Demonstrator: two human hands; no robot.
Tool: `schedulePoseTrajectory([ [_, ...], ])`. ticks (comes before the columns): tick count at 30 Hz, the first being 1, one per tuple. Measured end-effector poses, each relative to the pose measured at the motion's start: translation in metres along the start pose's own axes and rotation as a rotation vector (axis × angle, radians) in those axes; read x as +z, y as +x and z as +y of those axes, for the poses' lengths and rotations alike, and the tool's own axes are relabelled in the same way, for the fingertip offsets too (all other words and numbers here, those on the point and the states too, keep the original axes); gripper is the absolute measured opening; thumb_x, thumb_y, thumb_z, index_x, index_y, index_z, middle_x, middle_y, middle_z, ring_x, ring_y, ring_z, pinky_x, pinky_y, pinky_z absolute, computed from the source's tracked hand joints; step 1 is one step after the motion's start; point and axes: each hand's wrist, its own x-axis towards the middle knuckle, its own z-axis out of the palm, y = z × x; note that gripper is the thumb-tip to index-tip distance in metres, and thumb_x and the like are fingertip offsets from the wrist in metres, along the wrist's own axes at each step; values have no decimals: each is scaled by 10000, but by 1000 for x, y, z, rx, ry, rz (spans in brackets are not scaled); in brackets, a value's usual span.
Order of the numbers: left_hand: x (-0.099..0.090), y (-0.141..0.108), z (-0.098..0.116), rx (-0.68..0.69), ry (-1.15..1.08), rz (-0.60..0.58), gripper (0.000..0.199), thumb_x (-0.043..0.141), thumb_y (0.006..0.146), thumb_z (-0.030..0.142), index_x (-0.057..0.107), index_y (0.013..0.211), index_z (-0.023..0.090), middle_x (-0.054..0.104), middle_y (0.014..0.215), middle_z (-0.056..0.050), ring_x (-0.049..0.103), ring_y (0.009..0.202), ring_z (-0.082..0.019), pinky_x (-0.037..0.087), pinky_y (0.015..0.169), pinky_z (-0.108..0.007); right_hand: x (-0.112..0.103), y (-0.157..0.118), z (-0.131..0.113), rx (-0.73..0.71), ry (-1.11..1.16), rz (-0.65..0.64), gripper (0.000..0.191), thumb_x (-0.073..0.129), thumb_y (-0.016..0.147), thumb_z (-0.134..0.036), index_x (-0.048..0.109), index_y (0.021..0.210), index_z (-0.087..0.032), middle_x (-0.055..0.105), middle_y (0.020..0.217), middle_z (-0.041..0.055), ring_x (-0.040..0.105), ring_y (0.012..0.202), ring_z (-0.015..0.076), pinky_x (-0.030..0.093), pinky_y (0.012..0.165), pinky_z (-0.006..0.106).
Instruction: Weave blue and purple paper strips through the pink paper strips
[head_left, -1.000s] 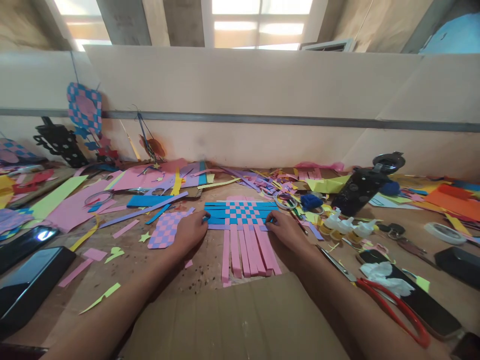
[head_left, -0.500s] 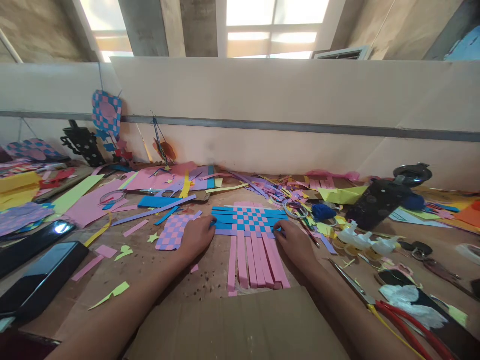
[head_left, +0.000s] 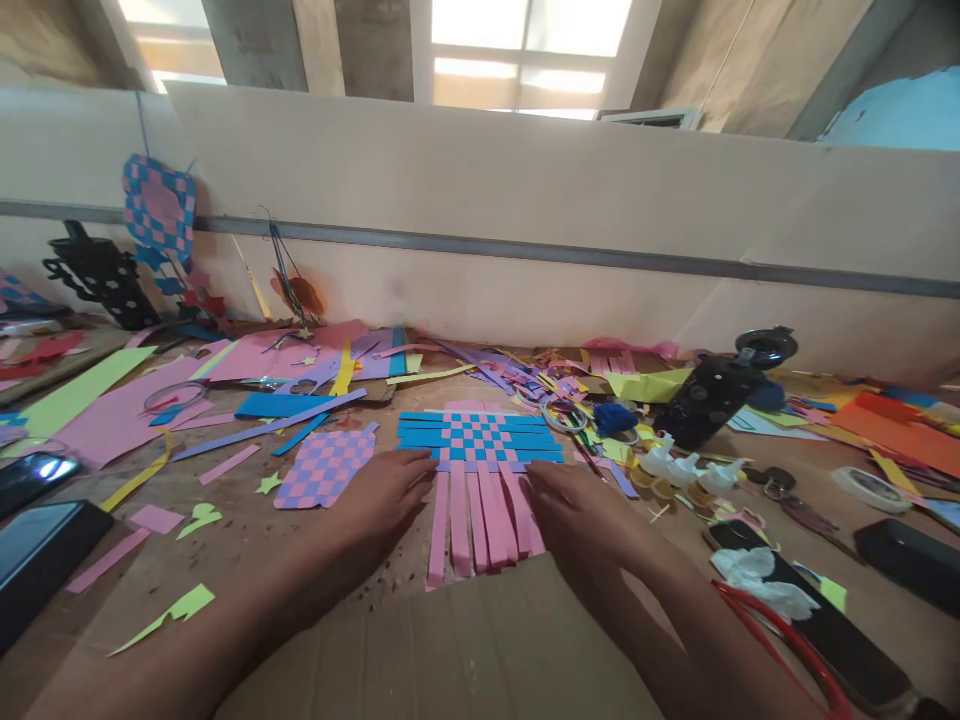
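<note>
Strip alignment appears in hand: the left hand (head_left: 390,492) and right hand (head_left: 576,500), fingers extended, ungripped, flank the woven paper (head_left: 478,436); further alignment calls for light, even pressure.

Both hands moved off the side ends of the blue strips (head_left: 420,430): left hand (head_left: 394,490) and right hand (head_left: 566,495) are now nearer the camera, at the lower corners of the weave (head_left: 476,438), fingers straighter instead of curled at the strip ends, right hand partly over the outer pink strips (head_left: 480,530). Checkered patch (head_left: 326,470) is now uncovered on its right side, while the scissors (head_left: 806,645) lost their blades behind the right forearm. View swung right since the last frame, so the tape roll (head_left: 871,490) is whole again.
</note>
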Motion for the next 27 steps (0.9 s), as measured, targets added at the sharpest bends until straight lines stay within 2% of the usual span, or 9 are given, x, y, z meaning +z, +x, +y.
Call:
schedulePoseTrajectory([
  [3, 0, -2, 7, 58, -20, -98, 419, 414, 1068, 335, 690, 1379, 287, 674, 1463, -52, 637, 1318, -271, 478, 1120, -403, 1, -4, -6, -65, 37, -107, 375, 434, 1047, -290, 716, 1294, -262, 750, 1337, 91, 687, 1208, 280, 498, 1031, 397],
  [5, 2, -4, 9, 42, 0, -136, 424, 437, 1061, 363, 681, 1399, 288, 645, 1503, -56, 617, 1348, -291, 454, 1141, -423, 6, -3, -3, -67, 24, -147, 423, 477, 1000, -233, 679, 1370, -276, 714, 1415, 81, 661, 1273, 280, 470, 1092, 407],
  [11, 8, -6, 7, -3, 29, -131, 446, 464, 1054, 419, 660, 1433, 290, 610, 1545, -66, 590, 1378, -321, 423, 1157, -465, 14, -4, 6, -55, -35, -162, 447, 510, 981, -236, 683, 1393, -253, 643, 1519, 102, 613, 1360, 316, 437, 1151, 480],
  [16, 9, -5, 8, 28, 82, -146, 443, 464, 1056, 394, 650, 1434, 256, 599, 1551, -96, 587, 1374, -334, 415, 1150, -495, 3, -5, -4, -46, -27, -151, 401, 440, 1049, -271, 705, 1350, -254, 713, 1419, 106, 666, 1283, 303, 473, 1113, 476],
  [19, 9, -5, 10, 42, 106, -133, 445, 470, 1057, 374, 636, 1449, 243, 545, 1601, -111, 545, 1421, -340, 387, 1178, -519, -3, -6, -10, -53, 27, -129, 445, 401, 1083, -335, 668, 1426, -237, 654, 1505, 116, 622, 1362, 306, 448, 1161, 494],
  [22, 9, -7, 16, 64, 66, -134, 437, 456, 1076, 391, 625, 1466, 290, 508, 1636, -81, 514, 1461, -315, 363, 1208, -512, -2, -9, -15, -85, 123, -167, 471, 440, 1070, -352, 630, 1493, -267, 600, 1567, 75, 587, 1417, 281, 424, 1208, 478],
  [24, 9, -9, 25, 119, 23, -163, 459, 446, 1089, 435, 580, 1515, 331, 480, 1657, -63, 482, 1497, -301, 341, 1232, -499, 1, -13, -18, -85, 132, -215, 480, 481, 1040, -329, 641, 1490, -276, 598, 1566, 63, 571, 1439, 283, 418, 1221, 485],
  [27, 13, -15, 39, 280, -18, -248, 510, 418, 1102, 487, 490, 1587, 345, 438, 1683, -68, 381, 1571, -291, 292, 1264, -498, 4, -23, -22, -69, 71, -234, 524, 516, 1012, -326, 610, 1524, -263, 519, 1624, 72, 502, 1499, 301, 384, 1249, 510],
])
